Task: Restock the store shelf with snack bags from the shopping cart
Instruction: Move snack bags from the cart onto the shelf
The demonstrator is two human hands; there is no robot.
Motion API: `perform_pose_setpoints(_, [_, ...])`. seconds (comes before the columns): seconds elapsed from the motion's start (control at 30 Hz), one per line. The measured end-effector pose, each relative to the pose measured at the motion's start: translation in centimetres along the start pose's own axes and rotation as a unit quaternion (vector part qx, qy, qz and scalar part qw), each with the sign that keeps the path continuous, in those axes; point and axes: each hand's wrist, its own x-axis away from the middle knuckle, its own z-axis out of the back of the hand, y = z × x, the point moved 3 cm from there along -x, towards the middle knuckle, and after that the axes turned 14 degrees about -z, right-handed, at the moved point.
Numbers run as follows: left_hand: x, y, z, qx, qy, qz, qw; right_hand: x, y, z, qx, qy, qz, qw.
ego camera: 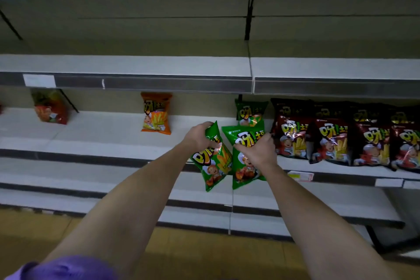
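Both hands are engaged at the front edge of the middle shelf (pixel 127 141). The left hand (pixel 200 137) grips the top of one green snack bag (pixel 212 163), which hangs tilted with its lower part below the shelf lip. The right hand (pixel 258 151) clamps the middle of a second green bag (pixel 244 159), which also overhangs the edge, just left of the dark red bags (pixel 331 141). Risk, as judged: neither held bag rests on the shelf, so a loosened grip would likely drop it to the floor; pushing the right-hand bag in could topple the third green bag (pixel 250 112) standing behind it or nudge the neighbouring dark red row. Count: three green bags, one orange bag (pixel 156 113), one red bag (pixel 51 107) at far left, and at least four dark red bags in front, with more behind. The shopping cart is not in view.
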Motion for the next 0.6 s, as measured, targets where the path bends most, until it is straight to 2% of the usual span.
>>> perform_pose_setpoints(0.07, [-0.5,-1.4,1.3,-0.027,0.010,-0.011,1.000,0.7,-1.3,-1.3,-0.029,0.023,-0.026,0.999])
perform_pose_setpoints(0.27, [-3.5,-2.4,3.0,-0.094,-0.003,-0.091,0.991,0.6,-4.1,-2.7,-0.010,0.061,-0.057,0.996])
perform_pose_setpoints(0.4, [-6.9,-2.4,3.1,-0.091,-0.005,-0.087,0.992,-2.5,-5.2,-3.1,-0.017,0.058,-0.062,0.996])
perform_pose_setpoints(0.6, [-12.2,-3.3,2.0,-0.144,-0.026,-0.101,0.984,-8.0,-5.6,-3.5,0.033,0.048,-0.063,0.996])
